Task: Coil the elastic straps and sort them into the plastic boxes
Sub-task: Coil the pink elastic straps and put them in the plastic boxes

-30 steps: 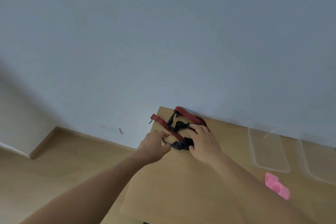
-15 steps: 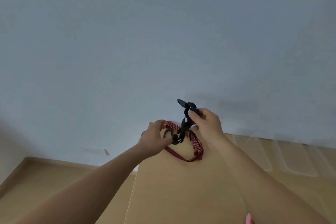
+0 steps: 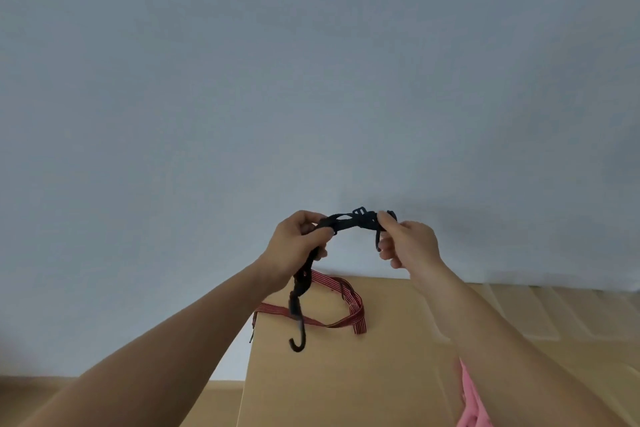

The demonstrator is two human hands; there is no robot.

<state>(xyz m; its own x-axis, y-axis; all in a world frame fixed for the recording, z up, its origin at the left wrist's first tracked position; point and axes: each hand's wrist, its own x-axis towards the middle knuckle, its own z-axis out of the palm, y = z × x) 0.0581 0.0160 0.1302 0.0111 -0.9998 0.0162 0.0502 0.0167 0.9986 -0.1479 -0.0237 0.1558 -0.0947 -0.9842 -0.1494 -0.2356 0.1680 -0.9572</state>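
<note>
Fingers [image 3: 311,237] of left hand [image 3: 294,248] and right hand [image 3: 412,243] clenched round black hooked elastic strap [image 3: 349,222], held up above light wooden tabletop [image 3: 346,378], one end dangling. Red-and-black striped elastic strap [image 3: 354,305] lying loose below (uncoiled too). Coiling apparently just starting; boxing all left.

Wall [image 3: 311,80] uniform pale blue-grey; table [image 3: 346,378] plain light tan; floor [image 3: 104,390] tan, slightly darker; black strap [image 3: 349,222] plain black throughout, its hook [image 3: 302,328] black likewise; red strap [image 3: 357,309] red with thin dark lengthwise stripes; pink item [image 3: 472,404] at lower right edge, plain, no pattern discernible.
</note>
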